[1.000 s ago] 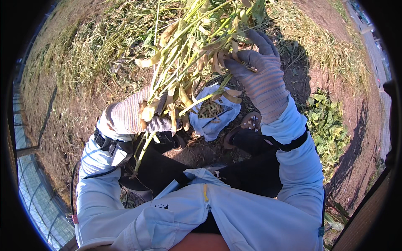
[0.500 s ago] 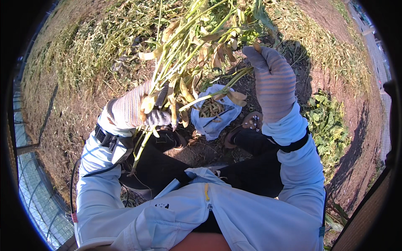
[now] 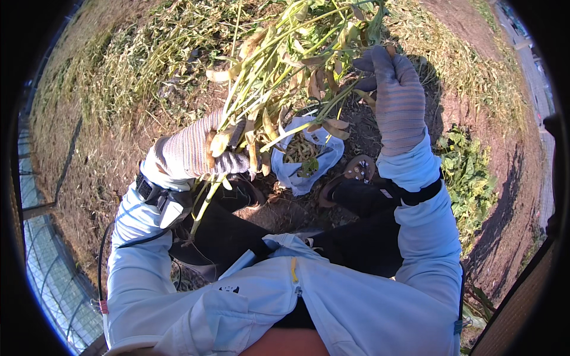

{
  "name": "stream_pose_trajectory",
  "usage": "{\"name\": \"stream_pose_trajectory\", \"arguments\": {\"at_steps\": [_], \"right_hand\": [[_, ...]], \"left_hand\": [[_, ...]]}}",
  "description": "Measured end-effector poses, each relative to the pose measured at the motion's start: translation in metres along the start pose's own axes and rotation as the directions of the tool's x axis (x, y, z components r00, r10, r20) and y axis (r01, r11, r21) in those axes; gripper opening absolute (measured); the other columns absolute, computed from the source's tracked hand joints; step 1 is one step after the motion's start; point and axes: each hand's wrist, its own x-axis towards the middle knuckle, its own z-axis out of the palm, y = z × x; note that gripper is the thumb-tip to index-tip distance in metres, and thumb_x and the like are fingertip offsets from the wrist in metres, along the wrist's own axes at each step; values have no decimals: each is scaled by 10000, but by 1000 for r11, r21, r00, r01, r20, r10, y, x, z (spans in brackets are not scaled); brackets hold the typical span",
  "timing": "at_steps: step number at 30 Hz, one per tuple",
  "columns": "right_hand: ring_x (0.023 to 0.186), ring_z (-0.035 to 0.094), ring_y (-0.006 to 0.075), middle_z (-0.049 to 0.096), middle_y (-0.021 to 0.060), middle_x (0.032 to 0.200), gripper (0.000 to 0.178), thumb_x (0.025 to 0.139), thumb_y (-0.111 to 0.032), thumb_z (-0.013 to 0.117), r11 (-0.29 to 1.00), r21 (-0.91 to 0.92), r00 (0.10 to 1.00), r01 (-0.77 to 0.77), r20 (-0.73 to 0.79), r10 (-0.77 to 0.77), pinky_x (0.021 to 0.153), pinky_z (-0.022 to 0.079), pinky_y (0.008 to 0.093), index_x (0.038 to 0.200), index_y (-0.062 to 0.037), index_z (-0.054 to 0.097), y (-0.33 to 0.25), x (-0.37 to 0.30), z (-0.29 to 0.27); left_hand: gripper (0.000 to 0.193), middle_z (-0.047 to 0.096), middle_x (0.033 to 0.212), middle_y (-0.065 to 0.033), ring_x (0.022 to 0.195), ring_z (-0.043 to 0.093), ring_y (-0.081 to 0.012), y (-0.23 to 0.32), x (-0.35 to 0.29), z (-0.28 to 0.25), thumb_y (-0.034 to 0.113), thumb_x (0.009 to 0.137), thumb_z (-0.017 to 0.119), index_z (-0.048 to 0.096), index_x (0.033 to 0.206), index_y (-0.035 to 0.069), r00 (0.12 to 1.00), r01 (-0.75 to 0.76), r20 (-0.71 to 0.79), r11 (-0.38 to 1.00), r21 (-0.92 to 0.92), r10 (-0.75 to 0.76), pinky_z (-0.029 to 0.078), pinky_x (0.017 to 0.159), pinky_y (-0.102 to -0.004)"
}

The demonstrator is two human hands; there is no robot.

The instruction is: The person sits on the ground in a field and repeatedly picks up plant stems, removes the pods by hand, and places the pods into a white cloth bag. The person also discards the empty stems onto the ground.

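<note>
My left hand (image 3: 193, 147), in a striped knit glove, is closed round the lower stems of an uprooted bean plant (image 3: 279, 77) with tan, dry-looking pods. Its thick stem end sticks out below the fist, and the branches lean up and to the right. My right hand (image 3: 399, 98), gloved alike, is at the plant's right side with its fingers bent together. A small brown tip shows at its fingertips; what it holds is hidden. Beneath the plant, a white plastic bag (image 3: 326, 157) with loose pods (image 3: 300, 148) inside stands open on the soil. A green leaf (image 3: 308, 167) shows over its front.
My shoes and dark-trousered legs (image 3: 362, 204) flank the bag. Cut, dried plants (image 3: 136, 77) cover the ground ahead. Green leafy plants (image 3: 466, 178) grow at the right. Netting (image 3: 59, 285) lies at the lower left, and a wooden post (image 3: 522, 296) stands at the lower right.
My right hand has moved up and slightly right, away from the branch it was beside. The plant and my left hand have shifted a little right. A green leaf now shows over the bag.
</note>
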Motion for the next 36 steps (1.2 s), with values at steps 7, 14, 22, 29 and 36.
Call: {"name": "stream_pose_trajectory", "arguments": {"at_steps": [7,14,22,29,36], "right_hand": [[786,619,77,699,26,926,217,907,-192,644,977,-29,976,212,-53,-213,688,486,219,1051,-35,688,5,6,-19],[868,625,190,665,80,1017,320,849,-98,647,851,-517,839,89,500,216,768,508,276,1156,-15,610,58,-18,-22],[988,599,330,633,132,1081,327,903,-325,527,477,-689,560,546,724,404,853,482,397,1066,-60,631,94,-10,10],[961,596,348,634,167,1026,418,931,-408,465,501,-690,563,523,720,404,844,470,406,1033,-36,626,98,-10,14],[961,627,318,648,156,1025,372,879,-399,554,447,-669,414,594,731,543,839,496,396,1048,-90,672,164,-22,50]], "left_hand": [[319,616,873,-23,743,592,-126,20,4,-14,81,843,687,547,1127,44,882,-247,-205,788,564,423,505,652,-244],[178,643,853,-20,759,637,-104,24,6,-23,76,831,700,554,932,83,751,-384,-304,762,522,587,519,564,-217],[185,646,881,-47,719,589,-103,18,7,-57,81,839,667,529,962,75,703,-437,-289,715,546,650,472,625,-236],[268,668,899,-35,702,596,-83,13,8,-57,115,833,694,581,1065,45,687,-402,-368,750,526,626,475,604,-210],[272,654,912,-10,709,585,-88,13,11,-48,141,830,715,580,1054,67,692,-386,-395,773,504,604,472,623,-221]]}}
